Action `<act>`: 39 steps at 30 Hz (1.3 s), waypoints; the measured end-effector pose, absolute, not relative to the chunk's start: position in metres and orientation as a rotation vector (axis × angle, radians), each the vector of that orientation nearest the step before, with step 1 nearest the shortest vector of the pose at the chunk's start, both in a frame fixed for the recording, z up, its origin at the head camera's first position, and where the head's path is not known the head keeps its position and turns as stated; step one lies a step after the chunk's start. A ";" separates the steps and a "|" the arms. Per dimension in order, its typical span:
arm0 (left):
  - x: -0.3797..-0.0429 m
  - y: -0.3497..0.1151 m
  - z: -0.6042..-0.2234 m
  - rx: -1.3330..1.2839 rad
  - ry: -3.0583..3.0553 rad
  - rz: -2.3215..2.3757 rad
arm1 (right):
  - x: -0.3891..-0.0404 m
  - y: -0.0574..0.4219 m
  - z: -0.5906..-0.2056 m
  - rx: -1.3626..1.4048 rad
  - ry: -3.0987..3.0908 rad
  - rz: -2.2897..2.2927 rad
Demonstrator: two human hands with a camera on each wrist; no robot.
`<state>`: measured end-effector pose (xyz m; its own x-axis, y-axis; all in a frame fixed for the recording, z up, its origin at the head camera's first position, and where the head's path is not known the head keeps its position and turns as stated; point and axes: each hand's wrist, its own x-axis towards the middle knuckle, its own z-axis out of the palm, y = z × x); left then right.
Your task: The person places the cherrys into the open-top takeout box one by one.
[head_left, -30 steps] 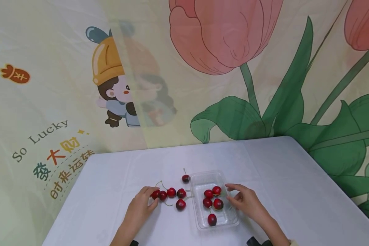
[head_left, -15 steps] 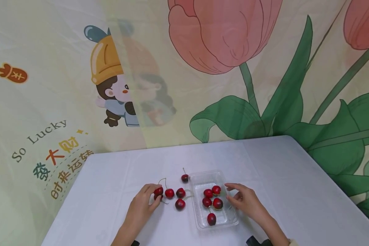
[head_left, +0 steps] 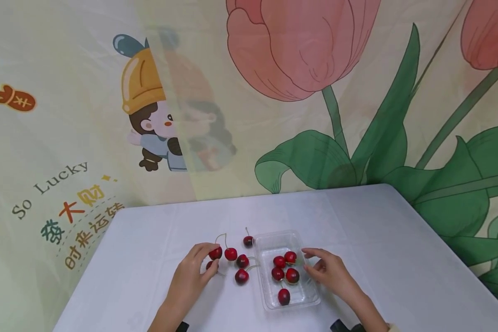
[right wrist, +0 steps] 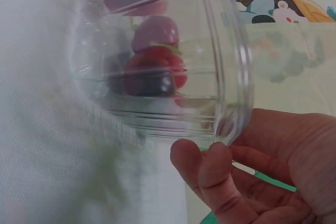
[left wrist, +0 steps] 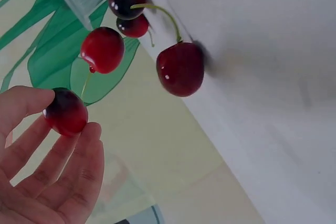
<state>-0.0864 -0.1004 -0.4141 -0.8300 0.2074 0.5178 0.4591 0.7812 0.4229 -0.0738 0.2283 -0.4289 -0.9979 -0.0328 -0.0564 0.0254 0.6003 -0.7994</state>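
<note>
My left hand [head_left: 189, 273] pinches a dark red cherry [left wrist: 65, 113] between thumb and fingertips. Its thin stem runs to a second, brighter red cherry [left wrist: 102, 50] beside it. Just under the fingers lies another cherry [head_left: 212, 265], partly covered by the hand in the head view; the left wrist view shows it large, with a curved stem. At the right side of a clear plastic container [head_left: 269, 302], my right hand [head_left: 329, 272] holds the rim at a corner with its fingertips. Several cherries [head_left: 284, 296] lie inside the container, seen through its wall in the right wrist view.
Between the left hand and the container are two more loose cherries [head_left: 241, 276], their stems reaching to its edge. A single cherry [head_left: 248, 241] with an upright stem lies near its back left corner. Behind the white table [head_left: 357, 216] hangs a printed cloth [head_left: 216, 180].
My left hand has taken hold of a cherry and raised it slightly away from the one below, bringing its stem-joined partner along. The right hand and the container stay about where they were.
</note>
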 end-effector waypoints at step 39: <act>-0.100 -0.024 -0.403 -0.837 -2.595 -0.762 | -0.073 0.228 -0.427 -0.064 2.745 -1.392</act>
